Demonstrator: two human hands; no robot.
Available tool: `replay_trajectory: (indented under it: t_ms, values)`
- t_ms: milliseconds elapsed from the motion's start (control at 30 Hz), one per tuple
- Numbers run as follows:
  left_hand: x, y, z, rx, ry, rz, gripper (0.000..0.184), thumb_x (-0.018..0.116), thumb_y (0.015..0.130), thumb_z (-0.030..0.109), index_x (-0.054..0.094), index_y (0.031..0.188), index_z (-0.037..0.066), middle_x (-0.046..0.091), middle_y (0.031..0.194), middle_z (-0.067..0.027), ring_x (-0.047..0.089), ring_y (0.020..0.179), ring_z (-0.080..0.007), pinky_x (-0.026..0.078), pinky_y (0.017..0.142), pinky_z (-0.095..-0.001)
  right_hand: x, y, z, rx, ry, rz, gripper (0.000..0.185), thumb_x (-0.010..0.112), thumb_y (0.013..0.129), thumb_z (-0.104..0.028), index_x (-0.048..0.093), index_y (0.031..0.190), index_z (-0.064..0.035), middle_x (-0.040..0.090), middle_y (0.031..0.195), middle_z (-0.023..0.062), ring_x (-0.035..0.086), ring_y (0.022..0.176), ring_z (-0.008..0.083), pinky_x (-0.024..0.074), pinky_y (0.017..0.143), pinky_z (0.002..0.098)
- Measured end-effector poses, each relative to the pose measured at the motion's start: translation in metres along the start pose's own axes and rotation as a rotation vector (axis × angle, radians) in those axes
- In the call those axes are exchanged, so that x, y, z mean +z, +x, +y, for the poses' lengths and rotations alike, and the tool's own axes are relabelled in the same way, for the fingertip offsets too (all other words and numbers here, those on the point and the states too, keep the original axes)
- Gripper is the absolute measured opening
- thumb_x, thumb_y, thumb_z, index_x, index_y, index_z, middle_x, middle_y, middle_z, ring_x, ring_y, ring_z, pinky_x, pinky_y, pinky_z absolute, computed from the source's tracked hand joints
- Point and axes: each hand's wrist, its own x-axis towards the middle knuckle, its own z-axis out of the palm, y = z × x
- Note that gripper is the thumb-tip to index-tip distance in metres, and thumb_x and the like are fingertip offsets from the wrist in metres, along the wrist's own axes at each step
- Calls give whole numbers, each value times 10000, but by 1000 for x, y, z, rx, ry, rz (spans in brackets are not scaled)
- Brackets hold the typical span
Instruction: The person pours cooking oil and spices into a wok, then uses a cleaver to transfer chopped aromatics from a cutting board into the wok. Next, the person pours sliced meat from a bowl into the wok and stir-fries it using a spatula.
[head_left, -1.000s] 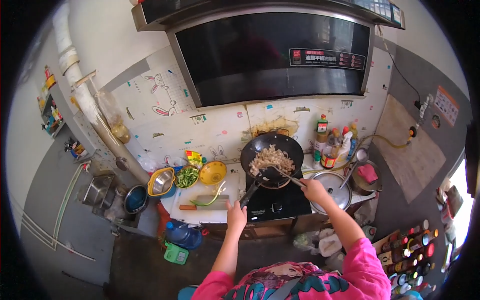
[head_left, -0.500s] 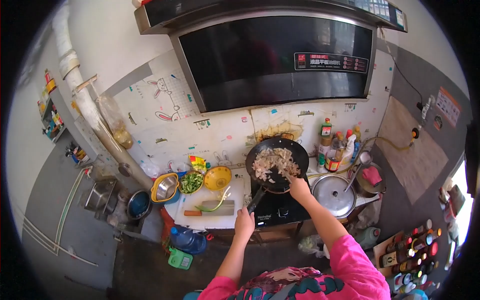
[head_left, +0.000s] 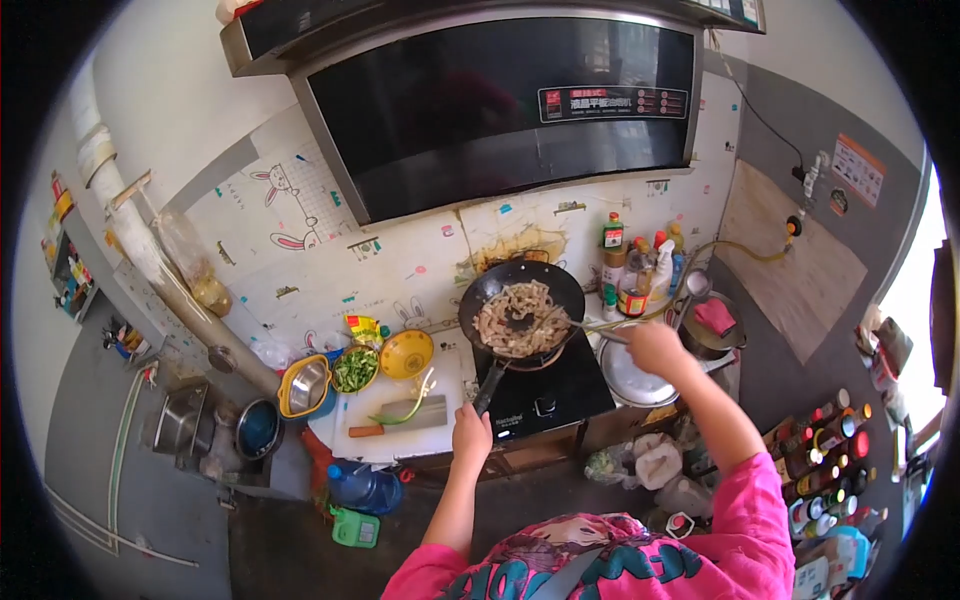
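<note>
On the black gas stove (head_left: 565, 392) sits a dark wok (head_left: 566, 287) holding sliced meat (head_left: 510, 338), pale brown and spread in a rough ring. My left hand (head_left: 471, 436) is closed around the wok's black handle (head_left: 488, 388). In my right hand (head_left: 655, 350) is the handle of a spatula (head_left: 598, 331); its front end reaches the meat on the right side of the wok. Left of the stove, a cleaver (head_left: 428, 412) and a green onion (head_left: 402, 411) lie on a white cutting board (head_left: 350, 409).
Chopped green vegetables (head_left: 355, 370) fill a bowl beside a yellow colander (head_left: 407, 354). A large lidded pot (head_left: 630, 380) stands under my right forearm. Several seasoning bottles (head_left: 634, 285) line the back wall, beneath the range hood (head_left: 500, 110). A pot with a pink cloth (head_left: 714, 317) is farther right.
My right hand and the spatula have moved right, from over the wok's edge to above the lidded pot. The meat has shifted into a ring. The whole view has also shifted.
</note>
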Motion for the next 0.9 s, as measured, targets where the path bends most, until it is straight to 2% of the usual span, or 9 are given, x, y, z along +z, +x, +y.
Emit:
replay_trajectory:
  t_ms: [67,133,267,367,433,467,533,700,900]
  values:
    - [-1,1,1,9,-7,-10,300,531,840,181,422,1021,-31,502,968,-268,543,807,-438,466,685,-470,-31,-9,8,-7,32,11,366,566,731,-103,612,1080,-203,644,846,90,620,805,271,501,675,373]
    - [-4,0,5,-20,9,-33,299,530,842,185,424,1031,-21,504,967,-265,541,810,-440,464,685,-472,-39,-7,9,8,-8,-37,373,548,728,-81,615,1075,-199,642,871,93,614,850,273,499,713,373]
    - [-4,-1,4,-1,6,-10,306,532,843,189,427,1042,-19,500,975,-264,541,808,-440,464,684,-470,7,17,6,-5,59,-134,364,534,716,-78,618,1056,-176,633,953,117,602,909,287,490,783,378]
    - [-3,-2,2,21,10,31,313,533,844,190,430,1054,-18,493,988,-262,542,805,-439,465,681,-469,67,36,0,-19,169,-28,362,531,716,-76,614,1057,-165,631,943,144,601,888,315,487,769,402]
    - [-3,-3,2,37,5,38,316,535,844,192,433,1058,-15,487,1002,-260,543,804,-438,467,677,-467,89,45,-16,68,389,81,348,530,738,-87,596,1077,-129,627,893,184,599,843,347,480,751,431]
    - [-4,-3,2,34,9,42,316,535,844,192,433,1058,-15,487,1002,-260,543,804,-438,467,677,-467,98,51,-23,62,392,83,348,530,738,-87,596,1077,-129,627,893,184,599,843,347,480,751,431]
    - [-5,-3,4,13,7,13,319,537,842,192,432,1064,-12,487,1004,-257,545,805,-435,468,680,-466,103,64,-36,88,525,233,329,553,760,-130,580,1088,-113,614,844,212,586,799,386,460,738,470]
    - [-6,-1,6,-19,30,6,318,536,841,184,431,1073,-7,488,1014,-259,551,806,-433,467,686,-469,104,104,-60,120,555,259,339,558,768,-133,565,1098,-56,610,821,229,589,786,384,469,715,454]
    - [-6,-1,7,-29,17,-8,324,529,846,189,428,1080,-11,503,982,-255,553,798,-427,470,681,-464,120,108,-91,22,634,188,339,565,739,-116,588,1073,-67,609,809,227,592,777,384,481,726,443]
